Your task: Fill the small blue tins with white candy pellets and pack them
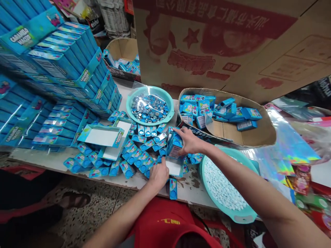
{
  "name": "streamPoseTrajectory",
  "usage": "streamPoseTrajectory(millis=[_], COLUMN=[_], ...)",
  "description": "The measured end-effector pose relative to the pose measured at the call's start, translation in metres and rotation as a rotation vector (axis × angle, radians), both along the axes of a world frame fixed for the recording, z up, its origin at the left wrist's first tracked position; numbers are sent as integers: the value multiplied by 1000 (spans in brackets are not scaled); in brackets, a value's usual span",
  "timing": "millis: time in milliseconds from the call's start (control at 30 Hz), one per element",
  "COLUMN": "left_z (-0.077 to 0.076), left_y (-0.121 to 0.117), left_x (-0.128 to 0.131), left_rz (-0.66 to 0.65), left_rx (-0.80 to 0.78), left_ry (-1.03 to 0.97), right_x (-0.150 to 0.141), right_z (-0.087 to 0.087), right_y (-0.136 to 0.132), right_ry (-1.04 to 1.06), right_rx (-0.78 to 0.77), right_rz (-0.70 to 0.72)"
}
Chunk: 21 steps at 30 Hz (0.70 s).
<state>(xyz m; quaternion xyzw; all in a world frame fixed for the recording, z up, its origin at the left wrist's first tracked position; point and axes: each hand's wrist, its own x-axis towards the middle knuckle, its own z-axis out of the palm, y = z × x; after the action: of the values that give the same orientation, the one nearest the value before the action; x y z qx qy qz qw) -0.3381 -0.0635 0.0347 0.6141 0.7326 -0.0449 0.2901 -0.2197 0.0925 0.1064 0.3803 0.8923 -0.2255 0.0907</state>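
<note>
My right hand (pixel 190 140) is wrapped around small blue candy boxes (pixel 173 148) that stand upright in the far part of a shallow display tray (pixel 174 168). The near part of this tray shows its white bottom. At the tray's left edge my left hand (pixel 159 174) is closed, its fingers curled against the rim; the fingertips are partly hidden. Many loose blue candy boxes (pixel 141 158) with round windows lie to the left of my hands. One single box (pixel 173 188) rests by the table's front edge, just below the tray.
Stacked filled displays (pixel 85 74) rise at the left, near vacant display trays (pixel 103 136). A turquoise basin (pixel 150 123) holds small round tins. White candies fill another basin (pixel 231 206) under my right forearm. Behind stand a cut carton (pixel 227 132) with boxes and a large carton (pixel 240 69).
</note>
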Motion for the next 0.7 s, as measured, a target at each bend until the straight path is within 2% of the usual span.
streamPoseTrajectory(millis=[133, 267, 367, 433, 500, 600, 700], left_z=[0, -3, -7, -12, -18, -26, -32], left_y=[9, 14, -5, -29, -54, -78, -81], left_x=[0, -19, -49, -65, -69, -53, -32], left_rz=[-49, -25, 95, 116, 0, -226, -295], left_rx=[3, 65, 326, 551, 673, 641, 563], left_ry=[9, -98, -208, -156, -66, 31, 111], right_x=[-2, 1, 19, 36, 53, 67, 65], right_z=[-20, -27, -21, -23, -38, -77, -117], right_y=[-11, -13, -37, -76, -126, -195, -225], right_ry=[3, 39, 287, 510, 663, 621, 537], right_rx=[298, 418, 501, 549, 496, 301, 97], right_rz=[-32, -137, -206, -263, -289, -341, -415])
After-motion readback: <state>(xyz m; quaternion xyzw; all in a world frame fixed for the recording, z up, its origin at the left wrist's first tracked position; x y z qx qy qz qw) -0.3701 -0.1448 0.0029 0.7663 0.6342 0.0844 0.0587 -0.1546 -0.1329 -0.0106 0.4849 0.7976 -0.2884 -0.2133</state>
